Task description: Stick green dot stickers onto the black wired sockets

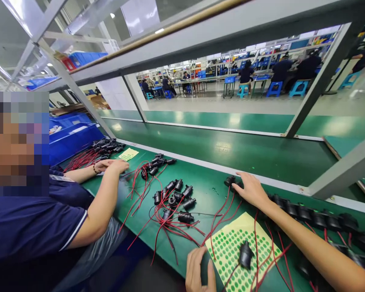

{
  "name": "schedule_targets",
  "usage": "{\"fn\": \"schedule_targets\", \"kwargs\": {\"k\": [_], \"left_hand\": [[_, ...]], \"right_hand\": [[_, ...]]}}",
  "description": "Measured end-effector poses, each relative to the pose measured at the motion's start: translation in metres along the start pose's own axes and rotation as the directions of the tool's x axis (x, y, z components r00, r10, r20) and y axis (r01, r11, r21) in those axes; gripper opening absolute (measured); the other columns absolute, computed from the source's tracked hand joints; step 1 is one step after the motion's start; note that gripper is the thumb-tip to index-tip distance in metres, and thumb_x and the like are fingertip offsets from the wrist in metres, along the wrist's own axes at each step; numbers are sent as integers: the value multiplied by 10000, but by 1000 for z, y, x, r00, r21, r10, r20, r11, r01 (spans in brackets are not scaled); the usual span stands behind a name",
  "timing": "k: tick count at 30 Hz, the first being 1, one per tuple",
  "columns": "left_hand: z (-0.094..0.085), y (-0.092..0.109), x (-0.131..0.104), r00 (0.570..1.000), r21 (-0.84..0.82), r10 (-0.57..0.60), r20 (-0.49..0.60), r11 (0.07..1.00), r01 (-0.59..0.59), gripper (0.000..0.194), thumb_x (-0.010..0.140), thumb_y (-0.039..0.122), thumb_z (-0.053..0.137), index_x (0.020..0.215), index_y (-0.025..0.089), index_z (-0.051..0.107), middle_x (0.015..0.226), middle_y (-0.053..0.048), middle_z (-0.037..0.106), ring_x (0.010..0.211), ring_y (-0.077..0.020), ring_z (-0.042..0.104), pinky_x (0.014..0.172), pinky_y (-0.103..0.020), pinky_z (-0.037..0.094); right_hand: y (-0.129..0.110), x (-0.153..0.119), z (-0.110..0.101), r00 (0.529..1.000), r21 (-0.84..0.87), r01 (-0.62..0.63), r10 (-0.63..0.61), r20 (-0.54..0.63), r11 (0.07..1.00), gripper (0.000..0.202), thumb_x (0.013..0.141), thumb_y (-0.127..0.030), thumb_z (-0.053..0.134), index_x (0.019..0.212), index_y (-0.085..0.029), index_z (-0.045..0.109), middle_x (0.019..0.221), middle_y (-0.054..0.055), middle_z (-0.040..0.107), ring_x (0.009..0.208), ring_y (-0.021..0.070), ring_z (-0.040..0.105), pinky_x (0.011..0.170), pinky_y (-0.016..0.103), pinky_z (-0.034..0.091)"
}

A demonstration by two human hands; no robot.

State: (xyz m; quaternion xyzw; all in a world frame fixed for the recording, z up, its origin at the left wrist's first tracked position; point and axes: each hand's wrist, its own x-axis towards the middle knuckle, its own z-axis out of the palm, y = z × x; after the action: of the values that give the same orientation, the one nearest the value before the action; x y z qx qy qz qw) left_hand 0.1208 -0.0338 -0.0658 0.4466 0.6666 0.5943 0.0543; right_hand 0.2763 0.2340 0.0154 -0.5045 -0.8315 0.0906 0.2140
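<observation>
My right hand reaches to the back of the green bench, its thumb and fingers around a black cylindrical part with red wires, mostly hidden by the hand. Touching or close beside it is another black part. My left hand is at the front edge, next to a pale yellow sheet of green round stickers; its thumb and fingers are apart and nothing shows between them. One black wired part lies on the sheet. To the left is a pile of similar parts, their red wires tangled.
A row of black parts runs beneath my right forearm. On the left sits a co-worker, hands near another sticker sheet and more wired parts. Blue bins stand beyond. A metal frame post rises at the right.
</observation>
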Motion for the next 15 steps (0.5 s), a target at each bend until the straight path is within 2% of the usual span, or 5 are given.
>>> {"fn": "schedule_targets", "kwargs": {"k": [3,7,9,11,15], "left_hand": [[-3,8,5,987,80,122,107,988,-131,303,869,101,578,1138,229,633,1022,-92,719,988,-271,654,887,-443,519],[-6,21,16,956,144,190,222,964,-225,290,868,94,569,1131,204,623,1018,-87,711,974,-250,646,861,-420,536],[-6,27,19,945,159,207,251,955,-252,264,874,94,567,1106,201,631,1016,-82,708,979,-243,639,869,-416,533],[-5,32,20,932,158,236,276,945,-286,252,875,93,569,1093,199,636,1034,-85,702,1002,-241,630,885,-417,529],[-1,34,15,906,157,292,307,923,-351,257,874,82,567,1095,191,640,1064,-96,694,1041,-246,620,899,-418,525]], "right_hand": [[2,-46,-29,993,65,101,-105,56,993,184,978,-313,506,1067,-196,615,1096,81,653,1050,247,604,926,429,488],[-6,-113,-52,968,158,185,-208,139,970,229,988,-321,414,904,-235,608,943,57,675,885,225,632,778,365,523],[-9,-136,-50,963,178,197,-224,151,964,219,982,-303,419,889,-238,606,911,49,675,843,219,636,743,359,528],[-9,-146,-42,962,185,201,-229,146,962,195,969,-274,435,891,-236,611,907,50,674,836,223,639,743,365,533],[-7,-141,-23,960,184,219,-245,137,958,203,963,-229,435,949,-216,638,963,82,669,905,247,630,802,409,533]]}}
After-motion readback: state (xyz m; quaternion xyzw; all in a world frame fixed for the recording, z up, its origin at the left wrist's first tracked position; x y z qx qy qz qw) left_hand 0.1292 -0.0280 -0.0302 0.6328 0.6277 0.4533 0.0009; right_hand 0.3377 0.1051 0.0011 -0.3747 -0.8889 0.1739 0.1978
